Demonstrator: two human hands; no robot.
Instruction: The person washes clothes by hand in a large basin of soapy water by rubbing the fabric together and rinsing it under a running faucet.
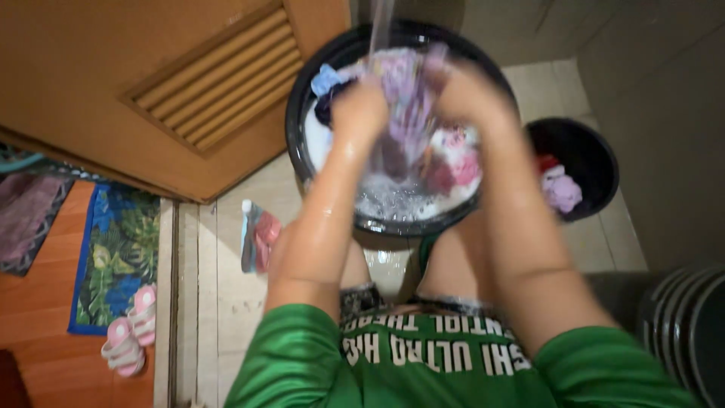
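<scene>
Both my hands grip one pale purple patterned garment over a large black basin of soapy water and several soaking clothes. My left hand is closed on the cloth's left side, my right hand on its right side, and the cloth is bunched between them. A thin stream of water falls from above onto the garment. Both forearms are wet. The picture is blurred by motion.
A smaller black bucket with purple and red clothes stands right of the basin. An orange door with a louvred vent is at the left, open over tiled floor. Pink slippers and a leaf-patterned mat lie outside. Stacked dark basins sit at the lower right.
</scene>
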